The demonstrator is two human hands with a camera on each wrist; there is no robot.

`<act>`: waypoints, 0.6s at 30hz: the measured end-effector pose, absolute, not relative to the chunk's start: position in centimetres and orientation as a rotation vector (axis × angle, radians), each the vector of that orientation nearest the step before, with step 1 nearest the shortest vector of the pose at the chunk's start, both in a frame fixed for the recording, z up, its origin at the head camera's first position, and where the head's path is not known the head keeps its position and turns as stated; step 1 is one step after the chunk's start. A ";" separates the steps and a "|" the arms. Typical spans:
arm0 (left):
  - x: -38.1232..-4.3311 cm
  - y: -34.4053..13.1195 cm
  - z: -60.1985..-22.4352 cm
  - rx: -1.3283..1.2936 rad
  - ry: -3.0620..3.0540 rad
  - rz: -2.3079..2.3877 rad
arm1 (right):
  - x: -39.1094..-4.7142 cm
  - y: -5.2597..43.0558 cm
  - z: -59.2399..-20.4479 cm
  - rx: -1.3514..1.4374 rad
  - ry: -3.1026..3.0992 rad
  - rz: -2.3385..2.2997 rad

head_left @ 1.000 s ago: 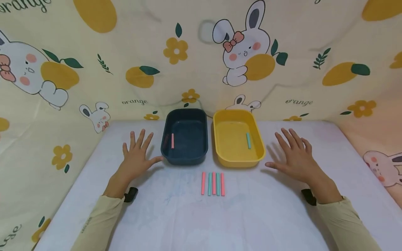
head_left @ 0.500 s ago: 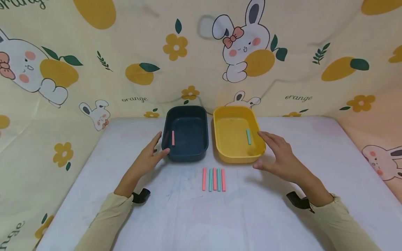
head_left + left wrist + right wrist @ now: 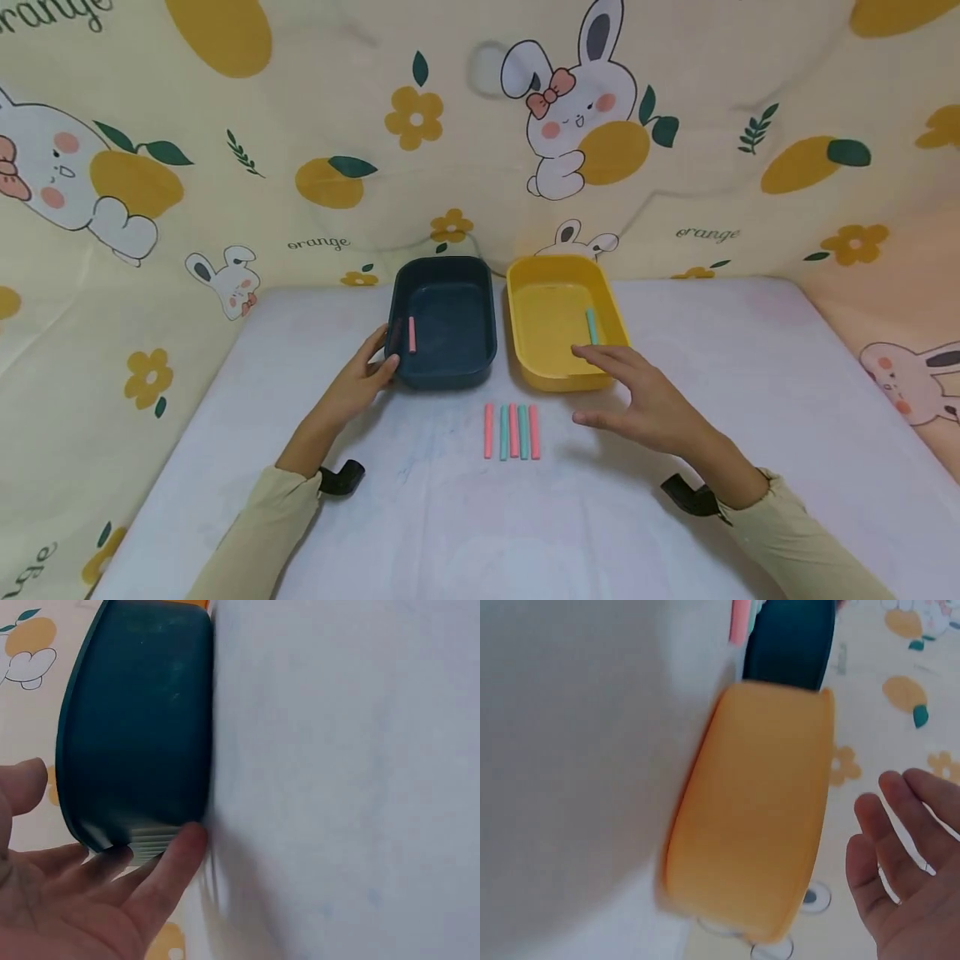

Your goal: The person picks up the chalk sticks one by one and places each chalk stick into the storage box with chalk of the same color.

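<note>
My left hand [image 3: 356, 387] is at the left side of a dark blue plastic bin [image 3: 442, 380]. In the left wrist view its fingers [image 3: 171, 877] lie against the bin's outer wall, while the thumb stands apart from the rim. One pink chalk stick [image 3: 412, 335] lies inside this bin. My right hand [image 3: 647, 402] hovers empty by the front right corner of a yellow bin [image 3: 553, 382], fingers and thumb spread apart. A teal chalk stick [image 3: 592, 326] in the yellow bin is partly hidden by it. Pink chalk [image 3: 489, 432] and teal chalk [image 3: 503, 433] alternate in a row before the bins.
The two bins stand side by side with a narrow gap, near the back edge of the white-covered table [image 3: 465, 533]. Behind them hangs a cream cloth [image 3: 465, 125] printed with rabbits and oranges. A black strap mount [image 3: 343, 478] sits at my left wrist.
Both hands have come inward from the table's sides. The left has reached the blue bin's wall. The right has moved left and forward of the yellow bin's corner, toward the chalk row.
</note>
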State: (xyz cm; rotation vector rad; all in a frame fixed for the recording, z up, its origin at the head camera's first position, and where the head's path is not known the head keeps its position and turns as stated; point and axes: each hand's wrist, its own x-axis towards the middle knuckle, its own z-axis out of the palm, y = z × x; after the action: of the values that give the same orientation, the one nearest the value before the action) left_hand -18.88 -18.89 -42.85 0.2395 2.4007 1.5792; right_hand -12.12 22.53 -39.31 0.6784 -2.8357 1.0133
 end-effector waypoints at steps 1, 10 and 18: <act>-18.9 -18.9 -43.0 0.228 2.401 1.578 | -11.9 22.3 -39.3 0.695 -2.840 1.006; -19.2 -18.6 -43.4 0.167 2.295 1.671 | -11.7 19.9 -40.2 0.853 -2.922 0.910; -19.2 -19.3 -43.5 0.098 2.247 1.712 | -12.6 17.8 -41.4 0.919 -3.076 0.648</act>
State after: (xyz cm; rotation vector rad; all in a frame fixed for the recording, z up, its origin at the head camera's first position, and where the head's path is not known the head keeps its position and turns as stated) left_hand -19.21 -19.32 -43.50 0.0982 2.2469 1.7124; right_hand -12.61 17.84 -41.44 0.9188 -3.0765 0.6485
